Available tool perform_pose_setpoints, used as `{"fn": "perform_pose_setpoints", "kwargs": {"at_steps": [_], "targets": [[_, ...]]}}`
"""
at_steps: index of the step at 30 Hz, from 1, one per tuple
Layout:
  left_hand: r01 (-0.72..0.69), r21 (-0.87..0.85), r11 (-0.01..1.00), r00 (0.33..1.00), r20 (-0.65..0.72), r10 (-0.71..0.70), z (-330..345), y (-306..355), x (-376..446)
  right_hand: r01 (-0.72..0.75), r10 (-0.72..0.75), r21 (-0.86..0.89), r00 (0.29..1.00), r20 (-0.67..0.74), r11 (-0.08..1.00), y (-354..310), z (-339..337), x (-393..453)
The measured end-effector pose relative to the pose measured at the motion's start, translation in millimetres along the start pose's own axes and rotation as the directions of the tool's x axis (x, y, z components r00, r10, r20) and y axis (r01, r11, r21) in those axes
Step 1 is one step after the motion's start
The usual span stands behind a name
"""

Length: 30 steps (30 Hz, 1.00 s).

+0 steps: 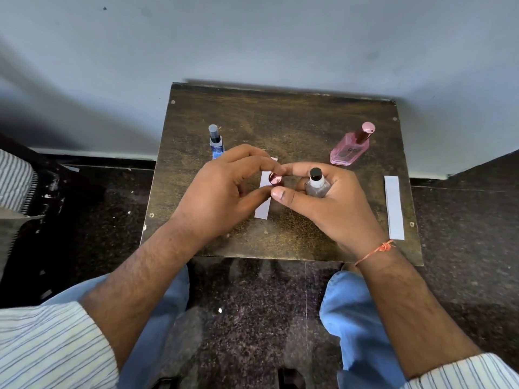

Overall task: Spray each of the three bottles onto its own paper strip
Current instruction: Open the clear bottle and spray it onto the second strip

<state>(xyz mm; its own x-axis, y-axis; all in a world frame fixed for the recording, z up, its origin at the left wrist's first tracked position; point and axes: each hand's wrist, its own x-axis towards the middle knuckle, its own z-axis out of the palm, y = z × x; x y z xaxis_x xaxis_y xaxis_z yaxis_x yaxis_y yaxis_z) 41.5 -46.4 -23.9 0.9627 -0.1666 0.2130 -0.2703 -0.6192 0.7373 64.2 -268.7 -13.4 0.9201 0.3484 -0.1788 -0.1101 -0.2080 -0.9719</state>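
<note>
On a small brown table (295, 119), my right hand (334, 203) grips a clear bottle (317, 186) with a black spray top, held upright. My left hand (222, 192) pinches a small shiny maroon cap (275, 179) just left of that bottle, and my right fingertips touch it too. Under both hands lies a white paper strip (263, 206). A second strip (394, 206) lies near the table's right edge. A blue bottle (215, 143) stands at the back left, partly behind my left hand. A pink bottle (351, 148) with a pink cap stands at the back right.
The table stands against a pale wall (252, 37), with dark speckled floor (247, 304) around it. My knees in blue jeans (351, 318) are below the table's front edge. Striped fabric (14, 178) lies at the far left.
</note>
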Motion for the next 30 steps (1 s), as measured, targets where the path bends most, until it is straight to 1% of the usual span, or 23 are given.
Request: {"fn": "perform_pose_setpoints", "kwargs": {"at_steps": [1, 3, 6, 8, 10, 16, 21, 25, 30], "targets": [[0.014, -0.019, 1.0, 1.0, -0.026, -0.015, 0, -1, -1, 0.001, -0.001, 0.001, 1.0, 0.014, 1.0, -1, -1, 0], [0.087, -0.13, 0.988, 0.992, -0.079, -0.098, 2, -2, -2, 0.003, -0.003, -0.038, 1.0, 0.009, 0.999, -3, -4, -1], [0.218, -0.367, 0.904, 0.954, -0.115, -0.277, 1, -4, 2, -0.017, 0.014, -0.146, 1.0, -0.023, 0.989, -5, -8, -3], [0.233, -0.454, 0.86, 0.94, -0.121, -0.319, -2, -5, 4, -0.029, 0.023, -0.223, 0.999, -0.029, 0.974, -6, -8, -4], [0.225, -0.496, 0.839, 0.941, -0.114, -0.319, -4, -5, 4, -0.044, 0.037, -0.281, 0.999, -0.031, 0.959, -5, -9, -4], [0.218, -0.504, 0.836, 0.954, -0.071, -0.291, -2, -2, 2, 0.05, -0.049, -0.348, 0.999, 0.014, 0.936, -2, -7, -4], [0.216, -0.429, 0.877, 0.967, -0.031, -0.253, 0, -1, 1, 0.126, -0.133, -0.393, 0.991, 0.01, 0.911, -2, -7, -4], [0.224, -0.432, 0.874, 0.969, 0.0, -0.248, 0, 0, 1, 0.171, -0.192, -0.41, 0.981, -0.011, 0.896, -1, -9, -4], [0.156, -0.468, 0.87, 0.982, -0.023, -0.188, -1, 4, 1, 0.197, -0.213, -0.364, 0.977, -0.003, 0.91, 3, -12, -4]]}}
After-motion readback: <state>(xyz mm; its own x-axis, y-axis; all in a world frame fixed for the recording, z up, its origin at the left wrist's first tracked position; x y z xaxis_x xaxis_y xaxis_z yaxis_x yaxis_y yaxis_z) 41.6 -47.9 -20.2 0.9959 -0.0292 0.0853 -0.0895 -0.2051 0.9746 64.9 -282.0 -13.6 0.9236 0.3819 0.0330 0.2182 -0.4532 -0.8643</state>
